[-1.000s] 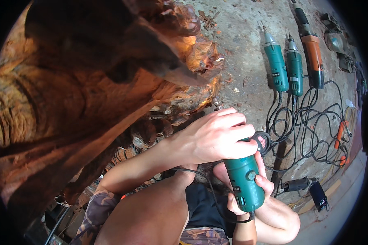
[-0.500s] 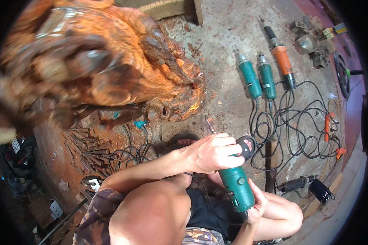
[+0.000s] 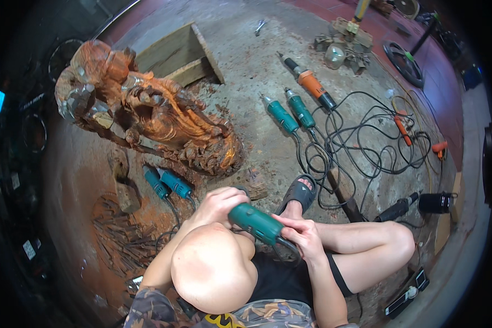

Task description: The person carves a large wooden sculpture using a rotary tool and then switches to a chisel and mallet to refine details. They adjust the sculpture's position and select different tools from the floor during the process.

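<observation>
Dusty grey concrete floor (image 3: 246, 71), gritty with reddish wood chips, spreads beneath a seated person. Their left hand (image 3: 220, 203) wraps closed around the front of a smooth teal cylindrical power grinder (image 3: 255, 222), held across their lap; the right hand (image 3: 302, 235) grips its rear end, fingers curled. Just beyond the left hand rises a knobbly, orange-brown carved wooden sculpture (image 3: 158, 120). Further out past the right hand lie two teal grinders (image 3: 290, 113), an orange one (image 3: 310, 85) and tangled black cables (image 3: 361, 147).
</observation>
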Motion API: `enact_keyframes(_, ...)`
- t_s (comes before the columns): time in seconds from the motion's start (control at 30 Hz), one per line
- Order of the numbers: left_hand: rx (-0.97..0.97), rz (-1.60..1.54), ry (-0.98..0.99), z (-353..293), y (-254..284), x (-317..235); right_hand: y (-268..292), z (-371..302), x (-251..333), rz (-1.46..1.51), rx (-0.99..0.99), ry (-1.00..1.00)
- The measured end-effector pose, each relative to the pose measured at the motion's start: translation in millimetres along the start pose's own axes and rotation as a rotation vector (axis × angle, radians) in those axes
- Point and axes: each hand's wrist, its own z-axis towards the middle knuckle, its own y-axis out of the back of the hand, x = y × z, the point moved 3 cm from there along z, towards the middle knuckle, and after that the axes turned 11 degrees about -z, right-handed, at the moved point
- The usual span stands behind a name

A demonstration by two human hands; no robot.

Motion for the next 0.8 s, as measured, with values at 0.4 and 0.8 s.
enact_keyframes(0.4, 0.303, 0.977, 0.415, -130.0, 207.2, 56.6, 32.1, -14.0, 16.6, 0.111, -0.354, 0.101)
enact_keyframes(0.8, 0.702, 1.083, 0.626, -258.9, 194.2, 202.7, 31.8, -16.0, 16.7, -0.071, -0.379, 0.012)
